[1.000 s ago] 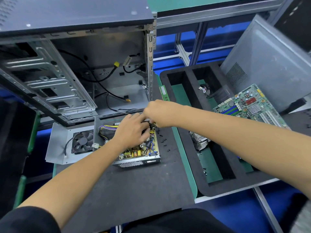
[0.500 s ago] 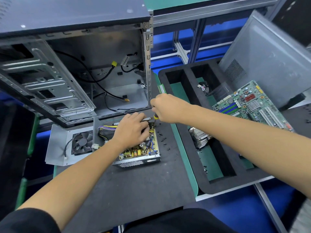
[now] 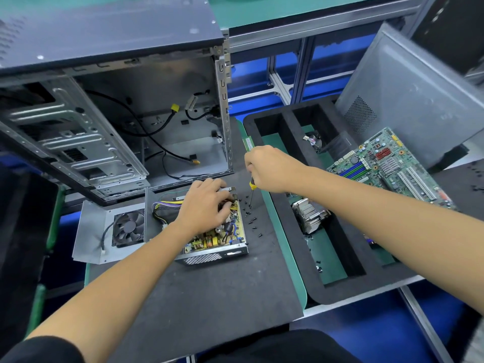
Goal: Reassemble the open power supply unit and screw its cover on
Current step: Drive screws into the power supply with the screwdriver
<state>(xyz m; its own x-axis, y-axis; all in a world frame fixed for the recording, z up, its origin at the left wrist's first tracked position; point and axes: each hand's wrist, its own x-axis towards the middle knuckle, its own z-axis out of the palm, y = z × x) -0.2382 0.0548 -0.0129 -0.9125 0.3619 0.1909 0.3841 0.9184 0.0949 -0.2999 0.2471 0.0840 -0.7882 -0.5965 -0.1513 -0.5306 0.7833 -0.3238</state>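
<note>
The open power supply unit [image 3: 213,248] sits on the black mat, its circuit board and wires exposed. Its grey cover [image 3: 91,231], with a fan [image 3: 128,227] on it, lies flat to the left. My left hand [image 3: 205,205] rests on the far part of the board, fingers curled down among the wires and parts. My right hand [image 3: 271,169] grips a screwdriver [image 3: 252,191] with a yellow collar, held upright; its tip points down at several loose black screws [image 3: 252,218] lying on the mat right of the unit.
An empty computer case [image 3: 117,127] stands open behind the unit. To the right, a black foam tray [image 3: 296,231] holds a heatsink [image 3: 309,214], a motherboard [image 3: 387,166] and small parts. A grey side panel [image 3: 408,100] leans at the back right.
My right hand has drawn away from the unit's far corner to the right, and the screwdriver has come into view, tip now over the loose screws. My left hand stays on the board.
</note>
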